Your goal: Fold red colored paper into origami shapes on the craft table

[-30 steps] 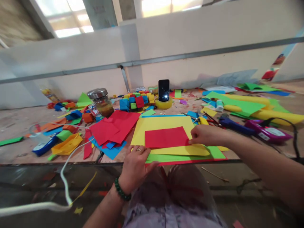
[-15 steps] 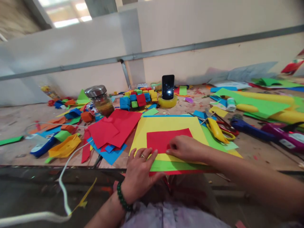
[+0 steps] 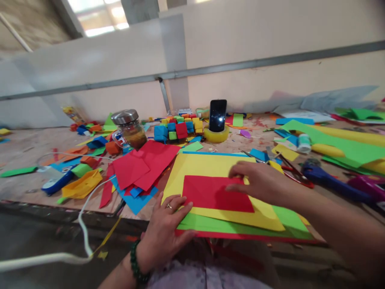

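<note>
Red paper (image 3: 210,196) on yellow sheet (image 3: 210,163); left hand (image 3: 165,229) spread, right hand (image 3: 261,180) (curved) slightly parted.

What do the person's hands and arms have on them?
The left hand wears a small shiny ring, with a dark green beaded bracelet around its wrist. On the right hand, no jewellery shows. No sleeves show.

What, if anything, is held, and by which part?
Nothing visibly gripped: left hand rests at a corner of the red sheet; right hand is over it.
</note>
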`<state>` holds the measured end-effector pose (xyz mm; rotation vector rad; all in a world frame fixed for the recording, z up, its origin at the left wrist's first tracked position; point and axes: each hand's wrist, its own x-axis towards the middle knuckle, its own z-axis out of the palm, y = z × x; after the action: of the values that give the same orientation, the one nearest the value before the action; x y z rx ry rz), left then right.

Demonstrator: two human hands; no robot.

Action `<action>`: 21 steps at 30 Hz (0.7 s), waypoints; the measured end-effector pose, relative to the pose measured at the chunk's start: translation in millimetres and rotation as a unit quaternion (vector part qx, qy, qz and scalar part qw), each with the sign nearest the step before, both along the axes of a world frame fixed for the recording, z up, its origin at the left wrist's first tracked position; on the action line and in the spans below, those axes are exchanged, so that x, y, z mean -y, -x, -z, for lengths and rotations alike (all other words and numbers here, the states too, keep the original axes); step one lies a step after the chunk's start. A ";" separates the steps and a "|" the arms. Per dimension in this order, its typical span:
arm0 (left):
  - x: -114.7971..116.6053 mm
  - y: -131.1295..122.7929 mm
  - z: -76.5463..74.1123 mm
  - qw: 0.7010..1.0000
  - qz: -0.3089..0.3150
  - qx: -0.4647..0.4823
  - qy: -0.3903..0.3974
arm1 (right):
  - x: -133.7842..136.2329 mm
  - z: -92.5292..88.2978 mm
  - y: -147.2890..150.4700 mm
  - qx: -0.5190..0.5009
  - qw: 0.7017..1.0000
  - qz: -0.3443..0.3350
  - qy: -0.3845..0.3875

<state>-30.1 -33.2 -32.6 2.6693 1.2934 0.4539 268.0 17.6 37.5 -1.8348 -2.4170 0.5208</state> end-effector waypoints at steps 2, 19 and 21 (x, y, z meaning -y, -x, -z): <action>0.7 -2.5 -9.7 1.000 -0.010 0.001 0.027 | -16.8 -3.9 9.9 -0.002 0.996 -0.051 -0.071; -140.0 -69.5 -63.6 0.818 -0.048 0.427 0.382 | -60.0 3.2 -29.4 -0.289 0.953 -0.056 0.073; -137.7 -75.3 -56.0 0.755 -0.046 0.478 0.446 | -61.6 5.9 -32.2 -0.288 0.952 -0.053 0.087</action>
<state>45.2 104.5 23.5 1.2442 0.9079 0.7958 300.2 79.2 31.5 -1.3450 -2.1165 1.1276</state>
